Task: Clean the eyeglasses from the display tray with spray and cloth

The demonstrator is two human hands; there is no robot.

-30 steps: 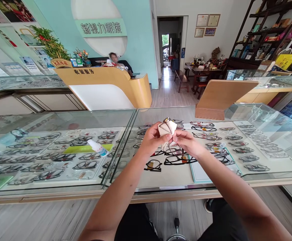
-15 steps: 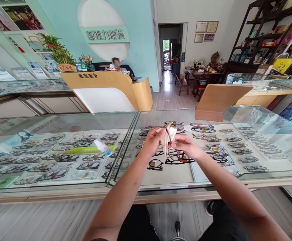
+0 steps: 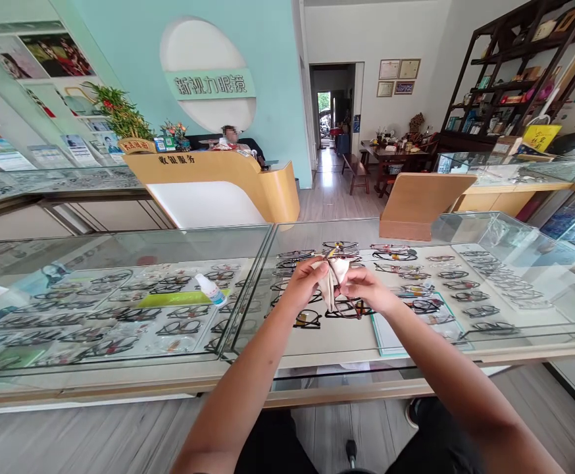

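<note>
My left hand [image 3: 306,284] is closed around a pale cleaning cloth [image 3: 329,293], thumb on top. A thin dark pair of eyeglasses [image 3: 334,268] is partly wrapped in the cloth, most of it covered. On the other side, my right hand [image 3: 368,288] pinches the eyeglasses at the cloth's edge; the exact spot is hidden by the fingers. Both hands are held above the glass display case [image 3: 312,349], where rows of spectacle frames lie beneath the top. A small white spray bottle [image 3: 210,289] rests on the glass to the left.
A brown board stand [image 3: 422,207] stands on the case's far right. Behind are a yellow-and-white counter [image 3: 208,191] with a person seated at it, a wooden bench [image 3: 355,172] and a dark shelf [image 3: 509,72]. A left-hand case [image 3: 95,368] adjoins mine.
The view has tilted slightly, shifting the background down. Both hands stay together at the cloth and eyeglasses, with only a small change in how the cloth hangs.
</note>
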